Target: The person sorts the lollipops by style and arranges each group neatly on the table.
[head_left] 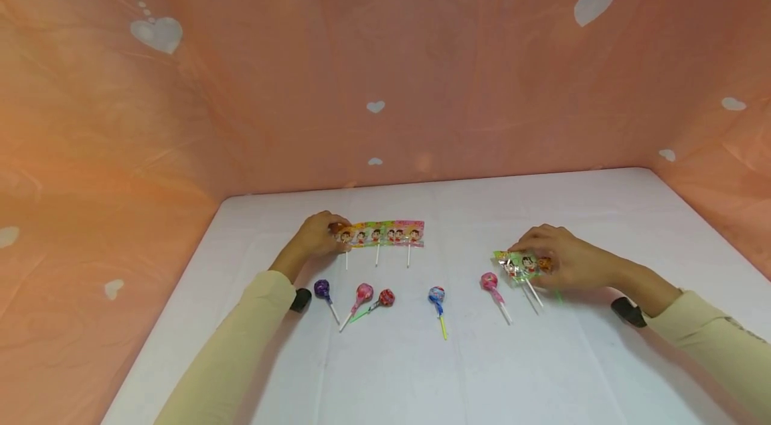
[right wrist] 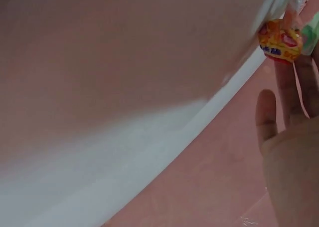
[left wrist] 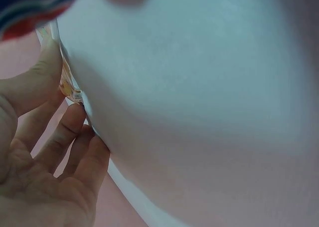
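From the head camera we see a smooth white table closed in by a peach cloth backdrop printed with pale hearts. Our left hand rests toward the far edge, left of the middle, its fingers curled onto the left end of a flat strip of wrapped lollipops. The strip is glossy foil with cartoon prints, and thin white sticks poke out toward us.

Our right hand lies toward the right edge, fingers bent down over a crinkly green packet of lollipops, pinning and gripping it against the table; its sticks slant out toward the near edge.

Between the arms, a loose row of round, foil-wrapped lollipops lies nearer to us: a purple lollipop, a pink lollipop, a red lollipop, a blue lollipop, and another pink-wrapped lollipop just beside the packet. Cream sleeves cover both arms.

In the left wrist view, the table fills most of the frame as a blurred white sheet. The thumb and fingers pinch the thin, printed edge of the strip at the upper left.

In the right wrist view, the picture is soft. The fingers reach up to a shiny orange-and-red wrapper at the upper right, touching it.
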Demonstrator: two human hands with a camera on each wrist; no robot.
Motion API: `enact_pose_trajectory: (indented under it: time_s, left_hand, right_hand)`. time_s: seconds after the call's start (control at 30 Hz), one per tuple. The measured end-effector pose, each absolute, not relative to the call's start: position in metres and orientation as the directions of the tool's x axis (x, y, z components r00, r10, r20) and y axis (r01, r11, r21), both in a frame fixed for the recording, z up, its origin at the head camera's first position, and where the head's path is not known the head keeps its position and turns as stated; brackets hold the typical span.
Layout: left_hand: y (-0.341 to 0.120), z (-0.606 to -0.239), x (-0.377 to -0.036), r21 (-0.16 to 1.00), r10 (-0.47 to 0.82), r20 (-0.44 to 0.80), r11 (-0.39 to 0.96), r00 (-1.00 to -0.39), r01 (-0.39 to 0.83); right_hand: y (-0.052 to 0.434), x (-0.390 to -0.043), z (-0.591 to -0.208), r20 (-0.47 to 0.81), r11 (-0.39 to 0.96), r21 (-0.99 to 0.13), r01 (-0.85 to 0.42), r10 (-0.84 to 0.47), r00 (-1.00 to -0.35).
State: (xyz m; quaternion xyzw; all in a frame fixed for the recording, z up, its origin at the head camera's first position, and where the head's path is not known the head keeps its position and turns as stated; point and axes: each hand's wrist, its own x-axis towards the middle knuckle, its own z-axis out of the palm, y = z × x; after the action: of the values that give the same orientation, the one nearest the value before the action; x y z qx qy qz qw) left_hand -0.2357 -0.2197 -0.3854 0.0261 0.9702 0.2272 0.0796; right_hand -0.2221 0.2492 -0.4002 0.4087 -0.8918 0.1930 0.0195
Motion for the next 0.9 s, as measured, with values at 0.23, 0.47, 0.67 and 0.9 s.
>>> enact_pose_trajectory:
  time_s: [0.23,0.47,0.67,0.9]
  left_hand:
    - [-0.219,-0.386,-0.235,0.447,0.072,-0.152,0.894,-0.986,-0.004]
    - [-0.218,-0.385,-0.236,0.451,0.087,-0.147,0.893,-0.985,0.012]
    - [-0.217,-0.384,-0.237,0.432,0.095,-0.150,0.902,-0.984,0.021]
    - [-0.217,-0.382,-0.237,0.411,0.103,-0.158,0.911,-0.982,0.030]
  right_hand:
    - [0.250,-0.223,-0.400,0.206,0.606,-0.326,-0.726,-0.703,-0.680]
    - [0.246,-0.222,-0.399,0.206,0.641,-0.345,-0.686,-0.661,-0.722]
    - [0.243,-0.219,-0.396,0.224,0.655,-0.330,-0.679,-0.645,-0.731]
    - [0.239,-0.218,-0.397,0.219,0.669,-0.327,-0.667,-0.633,-0.742]
